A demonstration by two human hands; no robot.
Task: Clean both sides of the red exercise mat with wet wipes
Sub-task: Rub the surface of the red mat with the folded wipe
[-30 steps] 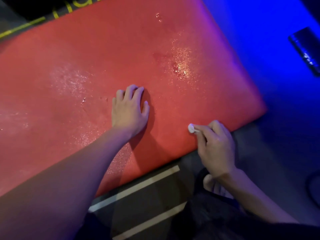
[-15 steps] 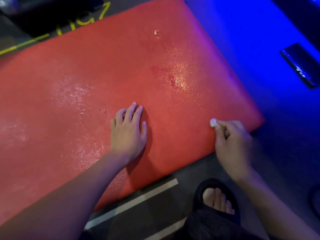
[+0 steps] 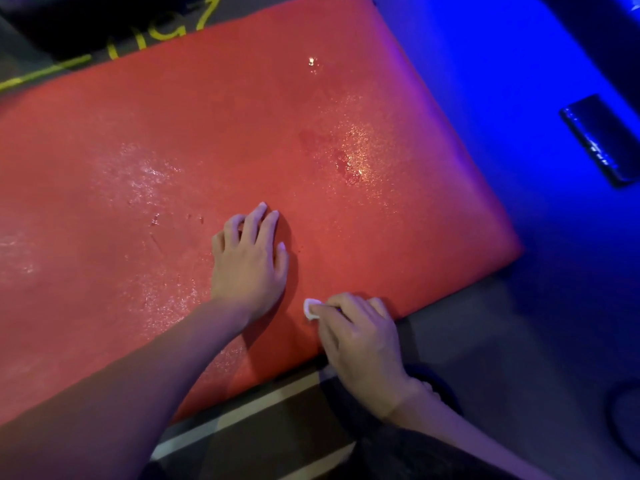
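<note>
The red exercise mat (image 3: pixel 214 133) lies flat on the floor and fills most of the view, with wet shiny patches on its surface. My left hand (image 3: pixel 249 261) rests palm down on the mat, fingers spread. Just to its right, near the mat's front edge, my right hand (image 3: pixel 356 334) pinches a small balled white wet wipe (image 3: pixel 310 309) against the mat. Most of the wipe is hidden under the fingers.
Grey floor with pale tape stripes (image 3: pixel 242 410) runs along the mat's near edge. Yellow markings (image 3: pixel 159 32) show beyond the far edge. A dark flat object (image 3: pixel 602 140) lies on the blue-lit floor at right. My dark-clothed leg and sandal (image 3: pixel 433 403) are under my right wrist.
My right hand has swept the wipe leftwards along the mat's front edge, from near the right corner to beside my left hand. My left hand stays planted.
</note>
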